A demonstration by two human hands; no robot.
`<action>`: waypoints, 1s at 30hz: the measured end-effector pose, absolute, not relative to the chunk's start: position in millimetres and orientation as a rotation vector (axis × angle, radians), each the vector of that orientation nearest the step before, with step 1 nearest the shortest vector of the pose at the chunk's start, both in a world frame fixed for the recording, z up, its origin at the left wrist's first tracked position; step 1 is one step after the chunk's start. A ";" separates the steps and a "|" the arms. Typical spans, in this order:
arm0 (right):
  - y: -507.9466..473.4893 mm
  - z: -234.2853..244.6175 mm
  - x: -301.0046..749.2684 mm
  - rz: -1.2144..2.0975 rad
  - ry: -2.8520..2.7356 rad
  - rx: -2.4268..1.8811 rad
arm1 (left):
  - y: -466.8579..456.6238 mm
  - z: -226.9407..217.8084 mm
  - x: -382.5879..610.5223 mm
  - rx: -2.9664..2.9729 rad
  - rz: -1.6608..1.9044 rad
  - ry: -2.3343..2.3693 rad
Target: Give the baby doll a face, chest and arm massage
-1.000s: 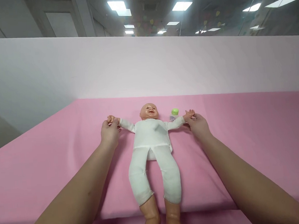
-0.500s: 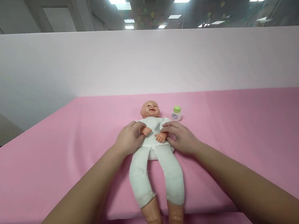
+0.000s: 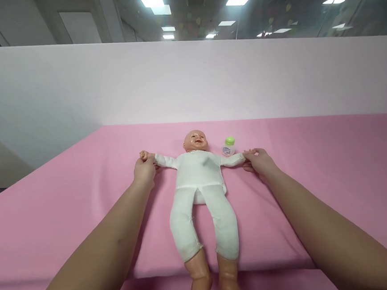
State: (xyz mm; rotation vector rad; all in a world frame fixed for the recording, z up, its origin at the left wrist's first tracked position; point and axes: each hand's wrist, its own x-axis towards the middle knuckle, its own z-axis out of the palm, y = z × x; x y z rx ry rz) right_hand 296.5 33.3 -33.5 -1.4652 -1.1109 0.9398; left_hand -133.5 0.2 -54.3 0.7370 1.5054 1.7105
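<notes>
A pink mat [image 3: 332,170] fills the lower half of the frame, with a pale partition wall [image 3: 188,83] across the middle behind it. A baby doll [image 3: 199,180] in white lies face up at centre, arms spread sideways. The left hand [image 3: 144,171] is closed around the doll's wrist left of centre; the right hand [image 3: 260,161] grips the other doll hand right of centre. A small green-capped bottle [image 3: 228,146] stands just beside the doll's head.

Pink padded surface [image 3: 316,175], doll [image 3: 199,180] lying face-up, small bottle [image 3: 228,146]
</notes>
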 end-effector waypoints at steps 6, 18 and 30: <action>24.1 -29.1 289.7 0.789 -1.216 -1.493 | -8.2 -49.3 -125.2 0.921 1.738 1.573; -32.1 -14.0 219.8 -0.024 -2.374 -0.743 | -57.9 -6.7 -66.3 2.406 1.027 1.580; 5.2 -18.5 269.9 0.502 -1.474 -1.292 | -28.2 -26.4 -101.6 1.351 1.644 1.569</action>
